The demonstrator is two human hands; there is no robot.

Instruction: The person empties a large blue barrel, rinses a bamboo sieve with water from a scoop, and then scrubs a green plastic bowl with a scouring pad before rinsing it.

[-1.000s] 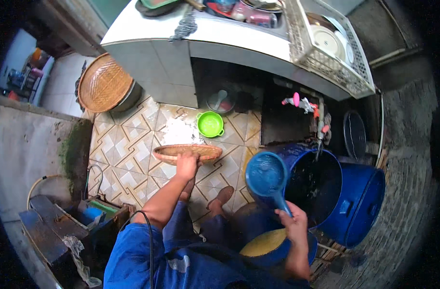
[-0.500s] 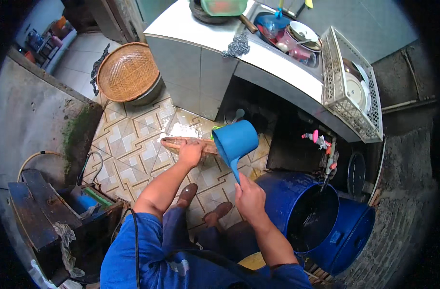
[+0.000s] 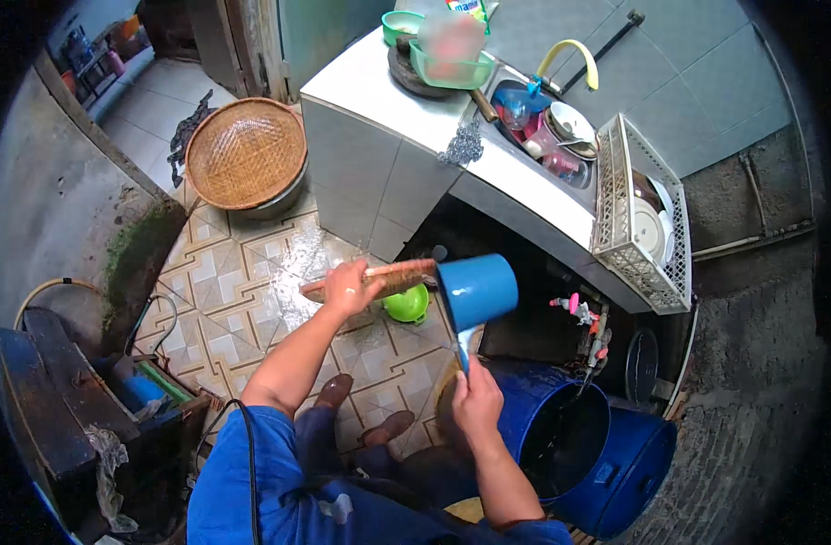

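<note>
My left hand (image 3: pixel 347 289) is closed on the rim of a shallow woven bamboo tray (image 3: pixel 402 272), which is tilted nearly edge-on above the floor. In my right hand (image 3: pixel 477 400) is the handle of a blue plastic water dipper (image 3: pixel 482 289). The dipper lies on its side in the air, mouth facing left, close to the tray's right end. Below the tray, a bright green plastic basin (image 3: pixel 408 304) sits on the tiles, partly covered by the tray. Water glistens on the tiled floor (image 3: pixel 297 263) left of my left hand.
A blue barrel (image 3: pixel 561 413) stands at my right under a running tap (image 3: pixel 579 313). Ahead is a white counter (image 3: pixel 361 77) with a dish-filled sink and a plate rack (image 3: pixel 638 218). A round woven tray (image 3: pixel 245 154) rests on a pot; a dark wooden box (image 3: pixel 79 391) stands left.
The view has shifted. The tray has tilted, its right end now higher, and more of the green basin shows under it. The dipper has moved right relative to my left hand.
</note>
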